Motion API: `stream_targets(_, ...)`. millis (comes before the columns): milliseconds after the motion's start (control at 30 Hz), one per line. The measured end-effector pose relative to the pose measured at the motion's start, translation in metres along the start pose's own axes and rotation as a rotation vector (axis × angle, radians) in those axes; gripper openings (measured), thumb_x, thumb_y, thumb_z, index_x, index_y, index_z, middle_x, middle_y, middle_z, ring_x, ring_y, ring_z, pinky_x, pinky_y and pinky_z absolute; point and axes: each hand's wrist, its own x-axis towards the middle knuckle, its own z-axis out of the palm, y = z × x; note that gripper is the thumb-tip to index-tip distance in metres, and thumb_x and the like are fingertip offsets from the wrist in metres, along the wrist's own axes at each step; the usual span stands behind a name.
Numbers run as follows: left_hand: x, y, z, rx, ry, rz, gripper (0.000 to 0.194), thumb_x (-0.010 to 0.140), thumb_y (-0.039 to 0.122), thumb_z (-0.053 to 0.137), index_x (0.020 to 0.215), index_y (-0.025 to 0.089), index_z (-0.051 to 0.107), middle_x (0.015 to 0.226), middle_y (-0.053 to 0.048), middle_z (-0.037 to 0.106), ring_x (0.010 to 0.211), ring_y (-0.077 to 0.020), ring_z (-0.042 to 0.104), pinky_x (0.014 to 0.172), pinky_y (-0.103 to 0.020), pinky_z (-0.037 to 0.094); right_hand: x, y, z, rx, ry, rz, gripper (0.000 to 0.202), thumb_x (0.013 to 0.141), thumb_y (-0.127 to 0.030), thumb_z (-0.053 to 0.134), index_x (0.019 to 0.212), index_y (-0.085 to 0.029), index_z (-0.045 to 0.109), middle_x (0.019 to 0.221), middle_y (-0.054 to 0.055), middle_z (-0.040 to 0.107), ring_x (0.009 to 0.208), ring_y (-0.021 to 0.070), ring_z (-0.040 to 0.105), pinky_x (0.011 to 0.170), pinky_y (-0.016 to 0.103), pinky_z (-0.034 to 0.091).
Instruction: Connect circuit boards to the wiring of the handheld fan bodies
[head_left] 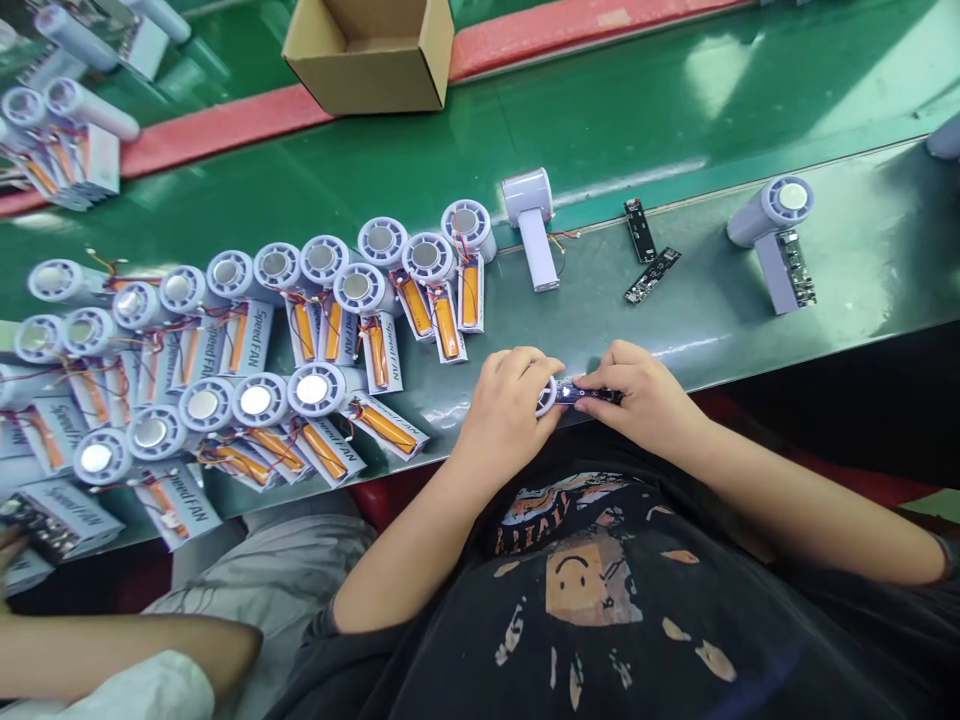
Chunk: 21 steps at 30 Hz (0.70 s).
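Note:
My left hand (508,405) is wrapped round the round head of a lilac handheld fan (547,397) at the bench's front edge. The fingers of my right hand (637,388) pinch a dark circuit board (576,392) at the fan's handle, which points to the right. My fingertips hide part of both. Beyond my hands lie two loose black circuit boards (640,231) (654,275), one touching the other. To their left is a lilac fan (537,245) with thin wires beside it.
Many open fans with orange batteries (379,355) crowd the bench's left side. A fan with a circuit board (780,245) lies at right. A cardboard box (382,85) sits behind, by a red strip (225,128). Another person's arm (112,655) is at lower left.

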Motion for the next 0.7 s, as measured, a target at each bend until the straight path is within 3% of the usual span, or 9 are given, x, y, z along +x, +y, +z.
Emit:
stream_targets(100, 0.000, 0.001, 0.000, 0.007, 0.000, 0.001, 0.030, 0.084, 0.019, 0.066, 0.113, 0.018, 0.060, 0.110, -0.008, 0.062, 0.107, -0.0261, 0.055, 0.098, -0.044, 0.045, -0.005, -0.004, 0.005, -0.185, 0.012, -0.024, 0.019, 0.089, -0.029, 0.064, 0.104, -0.022, 0.073, 0.091, 0.007, 0.061, 0.085, 0.0209, 0.054, 0.078, 0.035, 0.041)
stream_targets(167, -0.002, -0.001, 0.000, -0.030, 0.010, 0.016, 0.041, 0.083, 0.020, 0.064, 0.123, 0.019, 0.055, 0.117, -0.009, 0.059, 0.113, -0.0268, 0.054, 0.102, -0.045, 0.043, -0.008, -0.008, 0.009, -0.371, -0.024, -0.061, 0.030, 0.093, -0.035, 0.059, 0.117, -0.021, 0.068, 0.097, 0.009, 0.062, 0.089, 0.0236, 0.052, 0.077, 0.036, 0.037)
stream_targets(267, -0.009, -0.009, -0.001, -0.156, 0.062, 0.070, 0.068, 0.082, 0.021, 0.059, 0.144, 0.023, 0.032, 0.139, -0.013, 0.045, 0.133, -0.0290, 0.043, 0.110, -0.049, 0.039, -0.008, -0.011, 0.012, -0.586, -0.104, -0.120, 0.036, 0.093, -0.038, 0.056, 0.123, -0.017, 0.062, 0.100, 0.011, 0.064, 0.086, 0.0257, 0.051, 0.071, 0.036, 0.034)
stream_targets(367, -0.019, -0.017, -0.003, -0.255, 0.205, 0.113, 0.079, 0.085, 0.027, 0.054, 0.151, 0.027, 0.013, 0.151, -0.016, 0.028, 0.143, -0.0317, 0.031, 0.114, -0.055, 0.033, -0.011, -0.001, 0.004, -0.592, -0.084, -0.120, 0.027, 0.095, -0.036, 0.052, 0.111, -0.018, 0.064, 0.101, 0.011, 0.065, 0.086, 0.0257, 0.052, 0.071, 0.036, 0.035)
stream_targets(433, -0.024, -0.020, -0.004, -0.255, 0.300, 0.120, 0.074, 0.087, 0.030, 0.055, 0.151, 0.029, 0.016, 0.150, -0.015, 0.030, 0.141, -0.0316, 0.034, 0.114, -0.056, 0.033, -0.017, 0.015, -0.011, -0.562, 0.057, 0.000, 0.028, 0.097, -0.038, 0.047, 0.110, -0.019, 0.062, 0.102, 0.012, 0.065, 0.090, 0.0266, 0.054, 0.076, 0.037, 0.039)
stream_targets(500, -0.024, -0.021, -0.004, -0.210, 0.334, 0.112, 0.063, 0.089, 0.028, 0.056, 0.145, 0.028, 0.029, 0.143, -0.014, 0.041, 0.136, -0.0282, 0.042, 0.112, -0.052, 0.039, -0.024, 0.037, -0.029, -0.584, 0.232, 0.227, 0.038, 0.098, -0.041, 0.040, 0.114, -0.013, 0.060, 0.103, 0.018, 0.063, 0.095, 0.0306, 0.055, 0.082, 0.041, 0.042)
stream_targets(600, -0.011, -0.018, -0.003, -0.111, 0.269, 0.091, 0.040, 0.093, 0.019, 0.051, 0.133, 0.023, 0.046, 0.128, -0.011, 0.058, 0.124, -0.0222, 0.054, 0.106, -0.041, 0.047, -0.029, 0.067, -0.055, -0.630, 0.357, 0.537, 0.049, 0.097, -0.044, 0.037, 0.125, -0.007, 0.055, 0.111, 0.027, 0.059, 0.104, 0.0408, 0.054, 0.082, 0.051, 0.044)
stream_targets(700, 0.024, -0.013, 0.004, 0.051, 0.163, 0.093, 0.034, 0.095, 0.015, 0.045, 0.128, 0.018, 0.053, 0.129, -0.012, 0.061, 0.119, -0.0239, 0.058, 0.104, -0.041, 0.048, -0.024, 0.079, -0.066, -0.621, 0.448, 0.672, 0.058, 0.095, -0.043, 0.041, 0.140, -0.008, 0.043, 0.125, 0.031, 0.051, 0.114, 0.0481, 0.049, 0.083, 0.059, 0.042)
